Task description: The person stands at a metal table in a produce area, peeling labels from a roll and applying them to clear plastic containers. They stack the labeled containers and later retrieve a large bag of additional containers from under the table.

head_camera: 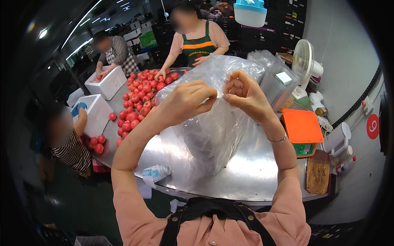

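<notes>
A large clear plastic bag (209, 138) stands on the metal table before me, its upper part gathered between my hands. The fingers of my left hand (192, 97) pinch the gathered neck from the left. From the right, my right hand (244, 93) grips the same neck between thumb and fingers. Something narrow and whitish shows at the pinch, too small to make out. Loose film of the bag spreads out beyond my hands. What lies inside the bag cannot be told through the creased plastic.
Many red tomatoes (140, 93) cover the table's far left, near white foam boxes (106, 84) (97, 113). Three co-workers stand there. Clear plastic containers (277, 81), a fan (303, 61) and an orange-topped scale (301, 126) line the right. A labelled roll (156, 173) sits at the front edge.
</notes>
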